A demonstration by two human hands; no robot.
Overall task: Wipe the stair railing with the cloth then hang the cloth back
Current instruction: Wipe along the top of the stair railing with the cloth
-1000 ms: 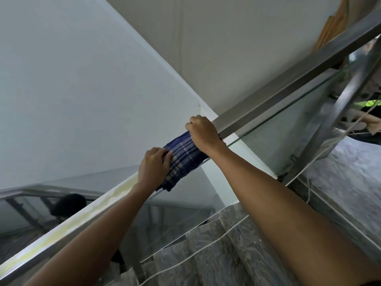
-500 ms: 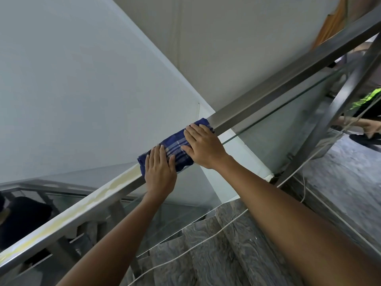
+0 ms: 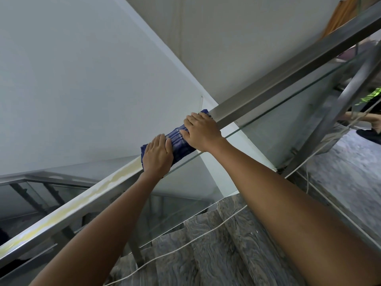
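Observation:
A blue checked cloth [image 3: 181, 141] lies draped over the square steel stair railing [image 3: 288, 77], which slopes up from lower left to upper right. My left hand [image 3: 157, 155] lies flat on the cloth's lower end, fingers straight. My right hand [image 3: 201, 131] presses the cloth's upper end against the rail, fingers extended over it. Most of the cloth is hidden under both hands. Below the cloth, the rail [image 3: 82, 203] shows a pale yellowish streak.
A glass panel [image 3: 278, 129] hangs under the railing, with steel posts [image 3: 329, 120] at right. Grey marbled steps [image 3: 206, 254] descend below, crossed by a white cord [image 3: 185, 244]. White walls stand behind. Another person's limb and hi-vis clothing [image 3: 369, 98] show at far right.
Both hands went from gripping the bunched, hanging cloth to lying flat on it, spread over the rail top. Since half a second ago the hands have barely shifted.

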